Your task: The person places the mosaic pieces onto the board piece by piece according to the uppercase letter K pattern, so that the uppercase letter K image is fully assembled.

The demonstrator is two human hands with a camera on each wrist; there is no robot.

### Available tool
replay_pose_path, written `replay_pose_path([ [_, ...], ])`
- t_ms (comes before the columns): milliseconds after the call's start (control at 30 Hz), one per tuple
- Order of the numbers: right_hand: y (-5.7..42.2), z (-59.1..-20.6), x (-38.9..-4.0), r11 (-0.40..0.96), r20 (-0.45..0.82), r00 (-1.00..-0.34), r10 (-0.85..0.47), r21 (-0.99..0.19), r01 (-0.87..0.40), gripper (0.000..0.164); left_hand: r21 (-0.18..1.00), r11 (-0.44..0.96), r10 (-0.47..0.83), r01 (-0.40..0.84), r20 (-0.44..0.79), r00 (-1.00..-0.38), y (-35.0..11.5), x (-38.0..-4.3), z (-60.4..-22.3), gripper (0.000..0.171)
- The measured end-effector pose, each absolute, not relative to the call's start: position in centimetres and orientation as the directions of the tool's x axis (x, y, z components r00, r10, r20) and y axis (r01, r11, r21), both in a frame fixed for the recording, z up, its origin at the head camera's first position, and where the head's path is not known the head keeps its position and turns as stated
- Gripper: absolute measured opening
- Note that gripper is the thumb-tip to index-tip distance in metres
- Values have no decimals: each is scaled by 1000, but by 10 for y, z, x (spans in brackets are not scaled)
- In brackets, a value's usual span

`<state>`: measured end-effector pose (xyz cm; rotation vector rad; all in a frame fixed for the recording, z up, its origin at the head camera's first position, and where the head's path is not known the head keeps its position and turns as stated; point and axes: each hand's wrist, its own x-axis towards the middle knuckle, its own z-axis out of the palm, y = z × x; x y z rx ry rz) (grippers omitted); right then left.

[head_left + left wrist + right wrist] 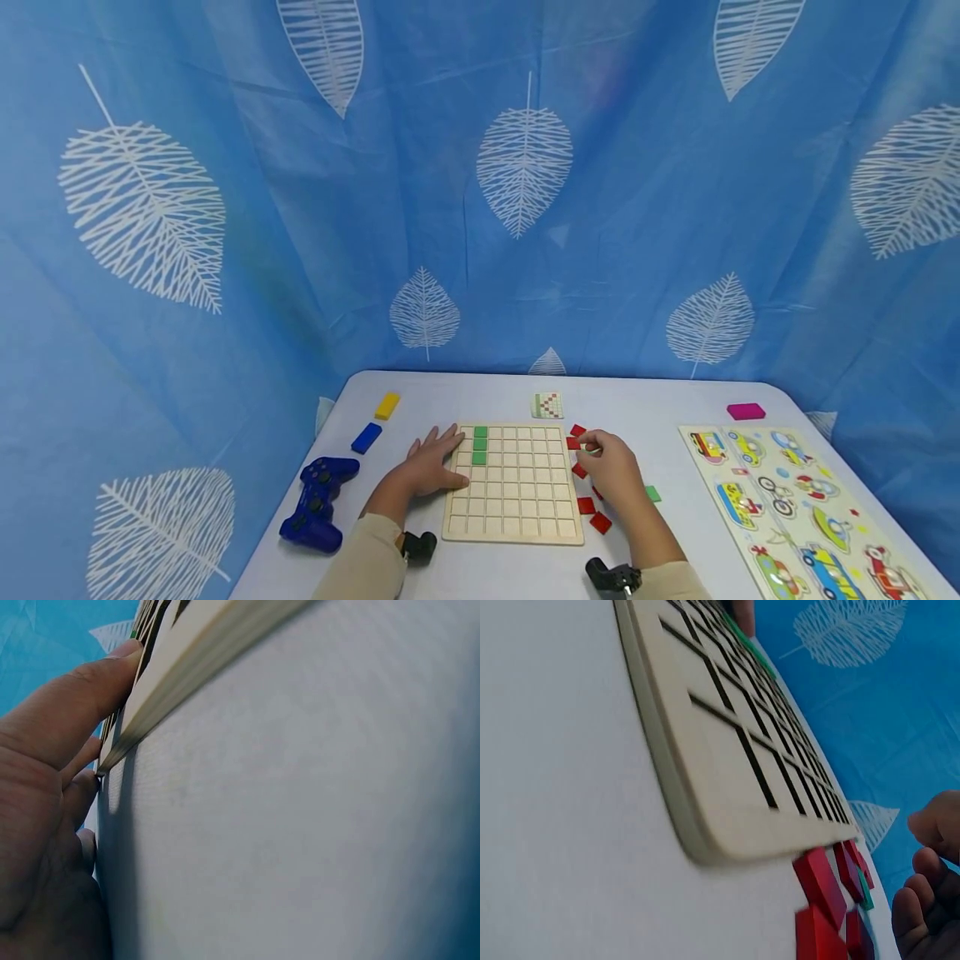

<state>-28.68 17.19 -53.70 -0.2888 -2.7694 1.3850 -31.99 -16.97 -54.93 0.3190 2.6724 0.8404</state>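
A square wooden grid board [517, 535] lies on the table, with three green tiles [479, 444] in a column near its upper left. My left hand [427, 467] rests at the board's left edge, its thumb on the rim and its fingers spread. To the right of the board, my right hand [611, 471] is bent over several red tiles [586, 506]. A bit of green shows by its thumb and index finger. In the right wrist view a green tile [865, 889] appears among the red ones; whether the fingers pinch it is unclear.
Behind the board is a small pattern card [547, 406]. Another green tile [652, 493] lies beyond the right forearm. A blue game controller [318, 504], a blue block [366, 437] and a yellow block [387, 406] are at left; a pink block [746, 412] and a picture puzzle [787, 521] are at right.
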Motion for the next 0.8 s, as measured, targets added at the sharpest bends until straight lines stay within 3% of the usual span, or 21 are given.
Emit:
replay_pose_path([
  [367, 192, -552, -293, 574, -157, -961, 229, -775, 263, 27, 580, 807, 303, 114, -241, -922, -170, -319, -549, 93],
  [800, 193, -550, -296, 599, -205, -957, 203, -747, 287, 31, 583, 805, 305, 112, -245, -920, -171, -322, -548, 93],
])
